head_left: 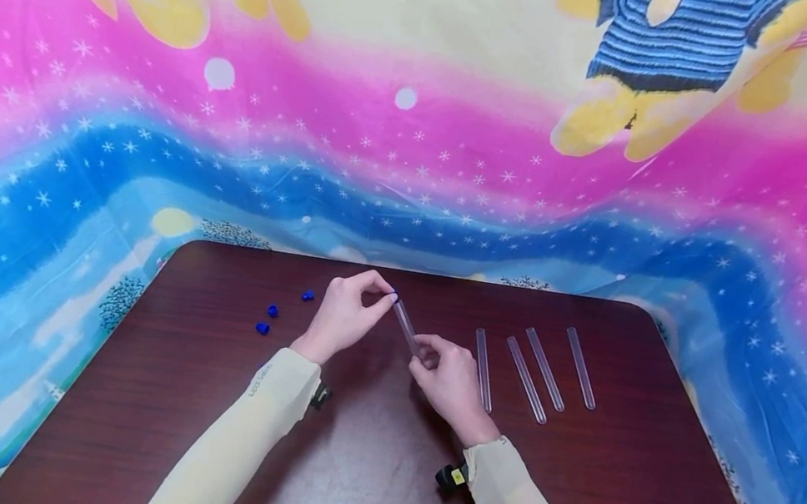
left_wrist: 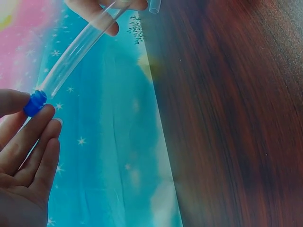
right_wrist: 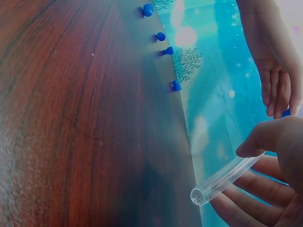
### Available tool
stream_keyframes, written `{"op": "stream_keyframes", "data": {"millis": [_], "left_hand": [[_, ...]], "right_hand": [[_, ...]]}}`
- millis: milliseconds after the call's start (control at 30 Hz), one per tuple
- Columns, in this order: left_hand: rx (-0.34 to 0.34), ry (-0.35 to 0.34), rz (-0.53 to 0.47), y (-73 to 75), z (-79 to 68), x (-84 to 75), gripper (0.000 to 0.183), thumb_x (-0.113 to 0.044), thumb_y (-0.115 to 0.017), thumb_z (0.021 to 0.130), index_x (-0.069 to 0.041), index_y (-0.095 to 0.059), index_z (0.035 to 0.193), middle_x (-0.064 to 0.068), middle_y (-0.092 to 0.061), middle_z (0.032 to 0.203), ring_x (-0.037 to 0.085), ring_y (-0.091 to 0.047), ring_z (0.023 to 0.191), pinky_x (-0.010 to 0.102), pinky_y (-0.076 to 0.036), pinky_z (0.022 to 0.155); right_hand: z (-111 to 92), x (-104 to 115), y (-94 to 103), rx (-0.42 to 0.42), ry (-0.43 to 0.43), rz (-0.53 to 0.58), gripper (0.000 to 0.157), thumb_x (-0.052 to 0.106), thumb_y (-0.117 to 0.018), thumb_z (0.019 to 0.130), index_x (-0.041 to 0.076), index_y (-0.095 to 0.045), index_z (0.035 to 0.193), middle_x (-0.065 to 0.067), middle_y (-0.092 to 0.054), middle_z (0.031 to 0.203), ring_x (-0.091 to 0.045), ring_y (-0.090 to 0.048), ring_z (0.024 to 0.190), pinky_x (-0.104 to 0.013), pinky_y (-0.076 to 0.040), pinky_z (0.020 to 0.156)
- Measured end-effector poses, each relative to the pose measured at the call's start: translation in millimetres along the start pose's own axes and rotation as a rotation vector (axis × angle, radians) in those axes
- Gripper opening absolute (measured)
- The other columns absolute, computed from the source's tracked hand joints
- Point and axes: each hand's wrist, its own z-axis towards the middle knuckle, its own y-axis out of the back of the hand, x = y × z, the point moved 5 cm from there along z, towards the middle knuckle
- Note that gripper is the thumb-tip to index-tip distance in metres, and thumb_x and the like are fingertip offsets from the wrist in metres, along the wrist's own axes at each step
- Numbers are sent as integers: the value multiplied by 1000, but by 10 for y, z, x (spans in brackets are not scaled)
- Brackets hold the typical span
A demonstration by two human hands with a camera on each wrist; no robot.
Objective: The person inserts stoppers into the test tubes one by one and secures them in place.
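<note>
My left hand (head_left: 346,312) pinches a small blue cap (left_wrist: 35,103) between thumb and fingertip. Right against the cap is the mouth of a clear test tube (left_wrist: 78,52); whether the cap has entered it I cannot tell. The tube slants in the air above the table, its rounded end (right_wrist: 199,195) lower and nearer me. Near that end my right hand (head_left: 452,380) grips it with thumb and fingers. To the right of this hand, several more clear test tubes (head_left: 526,381) lie on the table without caps.
Loose blue caps (head_left: 272,311) lie on the table left of my left hand; several show in the right wrist view (right_wrist: 167,51). The dark wooden table (head_left: 360,482) ends at a patterned cloth (head_left: 400,159) hanging behind and beside it.
</note>
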Motion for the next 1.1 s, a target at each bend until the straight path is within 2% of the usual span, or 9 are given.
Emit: {"op": "stream_keyframes", "data": {"millis": [200,367,467,567,667,800,900,1100], "left_hand": [[5,18,-10,-33,-1,24,4,-17,-76,94,-15,-75,96,-5,-75,93,9,-67,84,41,-55,75],[-4,30,-27,-53,-3,34,14,-18,-75,93,-15,-74,108,-3,-76,95,14,-71,91,40,-53,77],[-8,30,-20,-58,-8,35,17,-19,-75,94,-17,-75,111,-4,-76,96,12,-70,92,40,-53,75],[-11,25,-15,-60,-8,34,13,-18,-75,94,-16,-76,107,-5,-76,96,8,-69,93,39,-53,77],[-16,27,-34,-62,-10,42,10,-17,-76,93,-15,-75,103,-5,-76,94,7,-69,93,42,-53,80],[-24,25,-38,-63,-11,39,8,-17,-76,93,-15,-74,100,-5,-76,93,7,-70,92,40,-52,81],[-21,30,-25,-65,-15,35,7,-17,-75,94,-16,-76,101,-6,-76,94,7,-70,92,34,-51,80],[-21,45,-48,-84,-23,42,7,-17,-75,94,-15,-77,101,-5,-76,95,7,-71,93,44,-53,85]], "right_hand": [[2,-3,-2,-5,10,7,27,3,-78,83,14,-77,107,7,-70,80,-2,-66,68,-31,-59,67],[5,-10,-8,-10,27,-1,26,2,-75,82,14,-77,106,9,-69,79,0,-64,68,-28,-57,65],[7,-11,-10,-13,36,3,26,2,-75,82,14,-77,106,9,-69,78,1,-64,67,-27,-56,64],[11,-13,-10,-16,40,6,26,2,-75,82,13,-77,106,9,-69,78,1,-64,67,-27,-56,64],[9,-8,-10,-21,45,8,26,2,-75,82,13,-77,106,8,-69,79,1,-64,67,-26,-56,65],[5,4,-5,-23,49,10,26,2,-75,82,13,-77,106,8,-69,79,0,-65,67,-26,-56,65],[0,13,-1,-21,51,8,26,3,-75,82,13,-77,106,8,-69,79,0,-64,67,-27,-57,65],[-15,22,2,-25,53,6,25,3,-76,82,14,-77,106,9,-69,79,-1,-64,67,-29,-57,65]]}}
